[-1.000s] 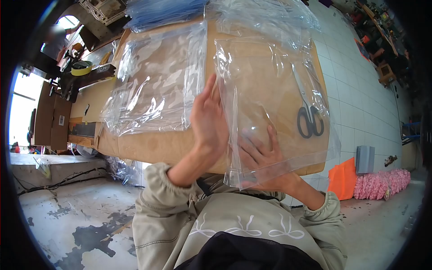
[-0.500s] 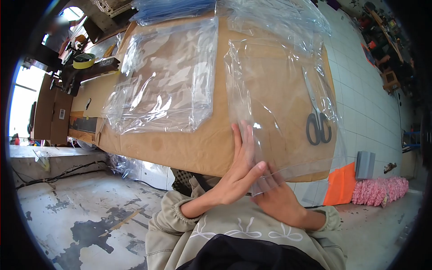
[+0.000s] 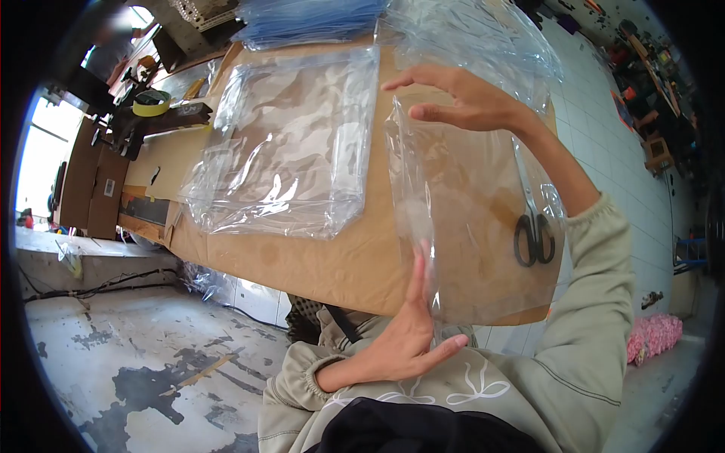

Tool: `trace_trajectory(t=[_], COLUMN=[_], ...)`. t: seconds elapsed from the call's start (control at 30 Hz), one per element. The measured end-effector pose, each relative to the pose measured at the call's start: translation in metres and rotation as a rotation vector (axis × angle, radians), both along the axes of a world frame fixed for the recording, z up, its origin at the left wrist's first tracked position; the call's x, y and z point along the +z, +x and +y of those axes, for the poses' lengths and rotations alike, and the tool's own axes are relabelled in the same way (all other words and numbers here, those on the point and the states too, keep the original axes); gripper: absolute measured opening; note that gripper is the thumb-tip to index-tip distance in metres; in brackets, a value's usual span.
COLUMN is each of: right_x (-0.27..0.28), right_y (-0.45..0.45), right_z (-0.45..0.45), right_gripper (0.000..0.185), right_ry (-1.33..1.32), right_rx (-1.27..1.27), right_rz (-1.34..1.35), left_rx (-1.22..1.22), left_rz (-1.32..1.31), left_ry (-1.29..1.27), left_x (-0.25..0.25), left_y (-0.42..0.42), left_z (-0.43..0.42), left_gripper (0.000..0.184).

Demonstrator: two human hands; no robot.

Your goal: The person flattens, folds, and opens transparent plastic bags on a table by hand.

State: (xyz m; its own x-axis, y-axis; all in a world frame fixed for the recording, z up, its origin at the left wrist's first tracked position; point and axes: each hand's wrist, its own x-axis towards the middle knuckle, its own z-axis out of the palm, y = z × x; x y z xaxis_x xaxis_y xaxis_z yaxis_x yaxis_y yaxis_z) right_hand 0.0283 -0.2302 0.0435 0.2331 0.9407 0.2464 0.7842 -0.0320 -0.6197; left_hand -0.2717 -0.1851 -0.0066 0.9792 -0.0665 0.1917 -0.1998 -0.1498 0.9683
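Observation:
A clear plastic bag point(image 3: 476, 226) lies in front of me on the brown-paper-covered table point(image 3: 332, 268). Along the bag's near left edge rests my left hand point(image 3: 404, 340), its fingers stretched out and its thumb spread away. Above the bag's far left corner arches my right hand point(image 3: 472, 102), thumb and fingers apart with nothing between them. Dark-handled scissors point(image 3: 534, 215) lie at the bag's right side; I cannot tell whether film covers them. To the left, more clear plastic bags point(image 3: 291, 143) are laid flat with their folded edges shining.
A bluish stack of plastic point(image 3: 310, 23) and loose clear film point(image 3: 468, 38) occupy the table's far side. At the left, a yellow tape roll point(image 3: 151, 103) sits on a dark fixture beside a cardboard box point(image 3: 106, 192). A pink bundle point(image 3: 654, 337) lies on the floor at right.
My right hand has swung from the bag's near edge up to its far left corner. My left hand has slid slightly nearer to me along the edge.

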Motion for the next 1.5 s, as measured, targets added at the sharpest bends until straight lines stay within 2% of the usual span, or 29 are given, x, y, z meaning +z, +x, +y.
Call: trace_trajectory(t=[0.03, 0.1, 0.23, 0.33, 0.53, 0.63, 0.73, 0.83, 0.93, 1.03, 1.1, 1.13, 1.23, 1.3, 1.4, 1.43, 1.5], right_x=[-0.005, -0.012, -0.015, -0.029, -0.05, -0.059, -0.062, -0.068, -0.065, -0.061, -0.059, -0.055, -0.041, -0.036, -0.035, -0.036, -0.046], right_y=[0.006, 0.016, 0.014, 0.014, 0.009, 0.009, 0.007, 0.013, 0.02, 0.026, 0.028, 0.031, 0.038, 0.043, 0.054, 0.055, 0.05], right_z=[0.006, 0.015, 0.024, 0.029, 0.029, 0.031, 0.031, 0.033, 0.033, 0.034, 0.035, 0.035, 0.036, 0.038, 0.046, 0.048, 0.051], right_gripper=[0.043, 0.041, 0.037, 0.039, 0.044, 0.042, 0.041, 0.045, 0.044, 0.041, 0.043, 0.045, 0.052, 0.055, 0.057, 0.056, 0.055], right_ry=[-0.059, -0.183, -0.191, -0.19, -0.104, 0.004, 0.068, 0.138, 0.108, 0.08, 0.09, 0.009, -0.194, -0.273, -0.361, -0.352, -0.344], right_rx=[0.034, 0.102, 0.095, 0.053, 0.0, -0.019, -0.075, -0.172, -0.228, -0.175, -0.107, -0.082, -0.033, -0.04, -0.03, -0.035, -0.034], right_rz=[0.041, 0.123, -0.08, -0.197, -0.422, -0.48, -0.517, -0.551, -0.52, -0.451, -0.402, -0.317, -0.07, 0.082, 0.061, 0.048, 0.039], left_rx=[-0.027, -0.054, -0.059, 0.011, -0.094, -0.161, -0.137, 0.09, 0.072, -0.035, -0.026, -0.02, 0.028, 0.057, 0.171, 0.221, 0.262], left_rz=[-0.006, 0.062, 0.1, 0.159, 0.33, 0.264, -0.042, -0.235, -0.032, -0.036, -0.121, -0.164, -0.268, -0.103, 0.036, 0.062, 0.02], left_ry=[-0.032, 0.114, 0.561, 0.489, 0.303, 0.335, 0.432, 0.357, 0.261, 0.541, 0.661, 0.72, 0.681, 0.626, 0.455, 0.385, 0.455], left_x=[-0.002, 0.008, 0.028, 0.033, 0.029, 0.022, 0.023, 0.001, -0.002, -0.008, -0.016, -0.018, -0.015, -0.007, -0.006, -0.008, -0.019], left_y=[0.0, -0.006, -0.015, -0.014, -0.019, -0.023, -0.02, -0.021, -0.025, -0.019, -0.02, -0.021, -0.015, -0.014, -0.02, -0.021, -0.022], left_z=[0.0, 0.01, 0.018, 0.016, 0.012, 0.011, 0.004, -0.003, 0.0, -0.001, -0.001, -0.001, 0.007, 0.009, 0.012, 0.014, 0.014], left_gripper=[0.09, 0.085, 0.075, 0.072, 0.083, 0.088, 0.087, 0.092, 0.096, 0.113, 0.108, 0.106, 0.084, 0.064, 0.038, 0.031, 0.027])
